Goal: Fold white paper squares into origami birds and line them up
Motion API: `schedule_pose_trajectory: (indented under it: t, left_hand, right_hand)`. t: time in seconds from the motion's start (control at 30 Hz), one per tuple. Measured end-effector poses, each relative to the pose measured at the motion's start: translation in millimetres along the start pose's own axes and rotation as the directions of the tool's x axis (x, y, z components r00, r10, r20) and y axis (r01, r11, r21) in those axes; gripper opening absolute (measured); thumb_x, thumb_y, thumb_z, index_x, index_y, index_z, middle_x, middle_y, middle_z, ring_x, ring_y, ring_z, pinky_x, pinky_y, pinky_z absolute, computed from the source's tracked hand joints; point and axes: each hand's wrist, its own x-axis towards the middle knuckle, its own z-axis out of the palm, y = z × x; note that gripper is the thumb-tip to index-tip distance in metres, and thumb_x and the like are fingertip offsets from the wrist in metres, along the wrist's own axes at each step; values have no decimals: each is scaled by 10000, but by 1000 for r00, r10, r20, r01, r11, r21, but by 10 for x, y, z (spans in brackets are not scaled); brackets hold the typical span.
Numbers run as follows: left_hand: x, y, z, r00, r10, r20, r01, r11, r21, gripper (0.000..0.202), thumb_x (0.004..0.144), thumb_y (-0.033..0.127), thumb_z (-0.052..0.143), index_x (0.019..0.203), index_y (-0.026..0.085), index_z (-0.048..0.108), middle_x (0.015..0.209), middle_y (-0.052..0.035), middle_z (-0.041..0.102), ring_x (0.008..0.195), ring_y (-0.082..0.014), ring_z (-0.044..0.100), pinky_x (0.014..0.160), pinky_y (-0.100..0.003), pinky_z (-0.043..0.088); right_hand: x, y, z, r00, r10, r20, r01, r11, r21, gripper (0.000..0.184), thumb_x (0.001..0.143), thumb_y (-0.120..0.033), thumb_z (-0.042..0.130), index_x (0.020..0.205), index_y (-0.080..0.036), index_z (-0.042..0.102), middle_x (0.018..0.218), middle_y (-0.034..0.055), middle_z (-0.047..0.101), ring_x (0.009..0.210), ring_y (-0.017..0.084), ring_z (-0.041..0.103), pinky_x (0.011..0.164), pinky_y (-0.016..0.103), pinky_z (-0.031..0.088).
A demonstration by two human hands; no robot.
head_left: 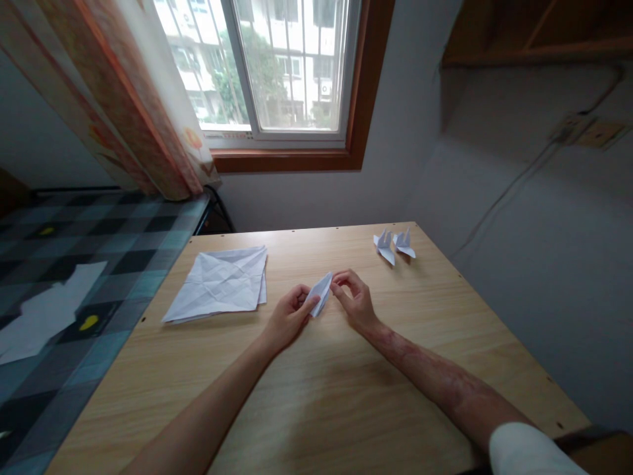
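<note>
A small piece of folded white paper (320,292), narrow and pointed at its upper end, is held just above the wooden table. My left hand (291,313) is closed on its lower left part, with the thumb lying across the front. At the upper right edge of the paper, the thumb and index finger of my right hand (357,300) come together in a pinch by the tip. Two finished paper cranes (384,247) stand side by side at the far right of the table. To the left lies a stack of creased white paper sheets (227,280).
The wooden table (395,396) meets a wall at the back and on the right. On its left is a bed with a checked cover (148,264), carrying loose white paper (54,310). A curtain (128,86) hangs beside the window (291,66). A cable (504,194) runs down the right wall.
</note>
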Motion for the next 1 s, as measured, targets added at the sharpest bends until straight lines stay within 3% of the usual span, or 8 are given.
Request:
schedule_pose_trajectory:
  t: [0.3, 0.5, 0.73, 0.83, 1.0]
  left_hand:
    - [0, 55, 11, 999, 40, -19, -39, 999, 35, 407, 906, 562, 827, 930, 188, 669, 814, 15, 652, 755, -154, 582, 708, -260, 446]
    - [5, 9, -8, 998, 58, -19, -56, 993, 102, 383, 939, 560, 793, 941, 188, 698, 808, 14, 648, 762, -161, 573, 714, -268, 446]
    - [3, 8, -8, 998, 57, -23, -55, 994, 93, 414, 951, 584, 775, 925, 178, 703, 836, 5, 643, 786, -161, 567, 716, -269, 441]
    - [-4, 11, -14, 999, 25, -27, -23, 996, 81, 448, 965, 629, 745, 924, 188, 678, 787, 24, 593, 701, -140, 524, 643, -257, 409]
    - [4, 0, -50, 999, -34, -19, 34, 999, -3, 493, 1009, 681, 663, 880, 209, 606, 687, 57, 481, 582, -117, 451, 558, -246, 355]
  right_hand:
    - [-42, 154, 3, 989, 149, 15, -149, 987, 51, 189, 1058, -416, 686, 1092, -257, 781, 1001, 40, 772, 877, 216, 686, 774, 334, 552]
    - [-41, 131, 6, 995, 96, 9, -96, 995, -11, 183, 1045, -395, 708, 1181, -280, 749, 1109, 40, 753, 927, 216, 676, 827, 341, 561]
    - [-18, 64, -5, 1000, 7, -12, -8, 997, -70, 64, 1035, -313, 668, 1066, -258, 679, 1067, 36, 672, 983, 222, 657, 919, 359, 547]
    - [-20, 38, -10, 1000, 1, 1, -1, 998, -67, 60, 1045, -303, 643, 1046, -253, 677, 1040, 33, 670, 981, 224, 651, 919, 359, 536]
    - [-28, -4, -16, 999, 17, 47, -15, 999, -44, 181, 1065, -315, 617, 1215, -264, 704, 1114, 50, 702, 1016, 231, 662, 961, 374, 534]
